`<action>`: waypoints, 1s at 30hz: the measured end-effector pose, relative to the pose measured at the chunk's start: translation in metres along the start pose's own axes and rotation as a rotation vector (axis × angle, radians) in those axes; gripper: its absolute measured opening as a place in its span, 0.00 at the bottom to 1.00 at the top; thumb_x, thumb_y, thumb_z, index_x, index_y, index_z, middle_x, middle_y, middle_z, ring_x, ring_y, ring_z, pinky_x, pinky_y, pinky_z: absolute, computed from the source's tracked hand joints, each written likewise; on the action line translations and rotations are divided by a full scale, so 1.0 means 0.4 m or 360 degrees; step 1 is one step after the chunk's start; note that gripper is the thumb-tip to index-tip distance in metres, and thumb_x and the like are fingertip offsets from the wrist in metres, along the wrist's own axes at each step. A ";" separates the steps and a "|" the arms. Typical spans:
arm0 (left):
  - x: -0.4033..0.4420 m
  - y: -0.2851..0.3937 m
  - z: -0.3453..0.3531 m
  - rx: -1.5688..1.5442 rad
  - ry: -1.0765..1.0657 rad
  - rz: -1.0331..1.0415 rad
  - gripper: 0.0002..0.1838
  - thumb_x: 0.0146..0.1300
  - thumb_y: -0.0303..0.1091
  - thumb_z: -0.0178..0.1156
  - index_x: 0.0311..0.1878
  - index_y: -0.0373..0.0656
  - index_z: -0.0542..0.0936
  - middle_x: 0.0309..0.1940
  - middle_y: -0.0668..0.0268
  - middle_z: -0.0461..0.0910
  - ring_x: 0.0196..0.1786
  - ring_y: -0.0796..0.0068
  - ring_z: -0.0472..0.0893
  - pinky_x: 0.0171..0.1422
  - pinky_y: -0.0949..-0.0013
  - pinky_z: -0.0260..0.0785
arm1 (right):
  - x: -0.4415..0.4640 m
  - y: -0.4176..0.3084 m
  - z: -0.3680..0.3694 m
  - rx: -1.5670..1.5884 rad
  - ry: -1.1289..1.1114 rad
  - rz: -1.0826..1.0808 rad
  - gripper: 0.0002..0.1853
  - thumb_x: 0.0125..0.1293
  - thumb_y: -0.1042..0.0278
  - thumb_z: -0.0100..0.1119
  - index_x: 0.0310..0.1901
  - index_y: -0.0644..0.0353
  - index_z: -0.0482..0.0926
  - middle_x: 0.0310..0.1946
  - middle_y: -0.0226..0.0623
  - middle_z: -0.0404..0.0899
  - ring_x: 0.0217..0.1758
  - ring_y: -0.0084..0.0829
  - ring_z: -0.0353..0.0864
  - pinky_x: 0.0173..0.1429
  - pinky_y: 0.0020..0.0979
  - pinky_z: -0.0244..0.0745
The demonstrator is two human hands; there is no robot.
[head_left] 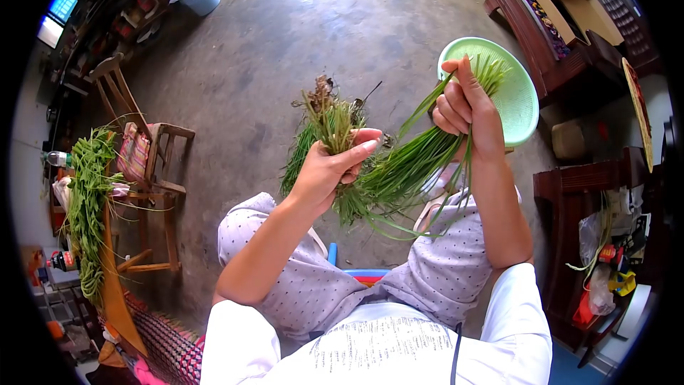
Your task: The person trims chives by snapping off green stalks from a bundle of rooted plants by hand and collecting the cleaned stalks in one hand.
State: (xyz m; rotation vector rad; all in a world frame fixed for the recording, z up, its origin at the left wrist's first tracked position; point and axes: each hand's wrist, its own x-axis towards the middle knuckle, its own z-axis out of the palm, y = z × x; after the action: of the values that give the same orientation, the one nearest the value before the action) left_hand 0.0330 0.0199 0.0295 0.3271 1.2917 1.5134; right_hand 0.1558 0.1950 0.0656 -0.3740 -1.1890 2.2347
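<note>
My left hand [320, 177] is closed around a bunch of chives with brownish, dirty root ends [333, 120] pointing up and away from me. My right hand [467, 107] grips a cleaner bunch of long green chives [420, 160]. Its pale cut-looking ends stick out above my fist, while the leaves droop left toward my left hand and lap. Just past my right hand is a light green plastic basket [526, 93], partly hidden by that hand. More chives [298, 160] lie on the floor beyond my left hand, partly covered by it.
A wooden chair [171, 132] stands at the left, near leafy green stems [91, 199] heaped on a wooden surface. A blue bin [201, 1] with a plastic liner is at the far left. Dark wooden furniture [570, 185] lines the right side.
</note>
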 end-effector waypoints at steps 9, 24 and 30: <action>0.020 -0.015 0.024 0.0054 -0.0147 -0.0025 0.12 0.58 0.34 0.65 0.43 0.41 0.80 0.22 0.80 0.71 0.20 0.92 0.63 0.21 0.84 0.49 | 0.003 0.009 -0.001 0.0033 -0.0019 0.0061 0.18 0.74 0.55 0.37 0.47 0.59 0.73 0.10 0.19 0.50 0.10 0.12 0.47 0.16 0.18 0.48; 0.010 0.012 0.018 -0.0180 -0.0151 -0.0170 0.10 0.60 0.32 0.61 0.43 0.39 0.77 0.28 0.74 0.75 0.21 0.92 0.63 0.20 0.85 0.51 | -0.010 0.013 0.004 -0.0104 0.0075 -0.0127 0.19 0.70 0.52 0.45 0.41 0.63 0.72 0.12 0.18 0.52 0.12 0.13 0.47 0.18 0.19 0.47; 0.032 -0.007 -0.025 -0.0323 0.0104 -0.0151 0.10 0.59 0.30 0.62 0.43 0.37 0.77 0.32 0.72 0.77 0.24 0.92 0.63 0.21 0.85 0.51 | -0.022 -0.029 -0.012 -0.0112 0.0173 -0.0466 0.18 0.68 0.50 0.48 0.40 0.59 0.72 0.12 0.17 0.52 0.12 0.12 0.47 0.18 0.19 0.47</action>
State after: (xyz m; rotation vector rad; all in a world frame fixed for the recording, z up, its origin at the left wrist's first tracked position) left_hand 0.0219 0.0247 0.0185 0.0845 1.1751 1.5692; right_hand 0.1691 0.1979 0.0724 -0.3218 -1.1846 1.9029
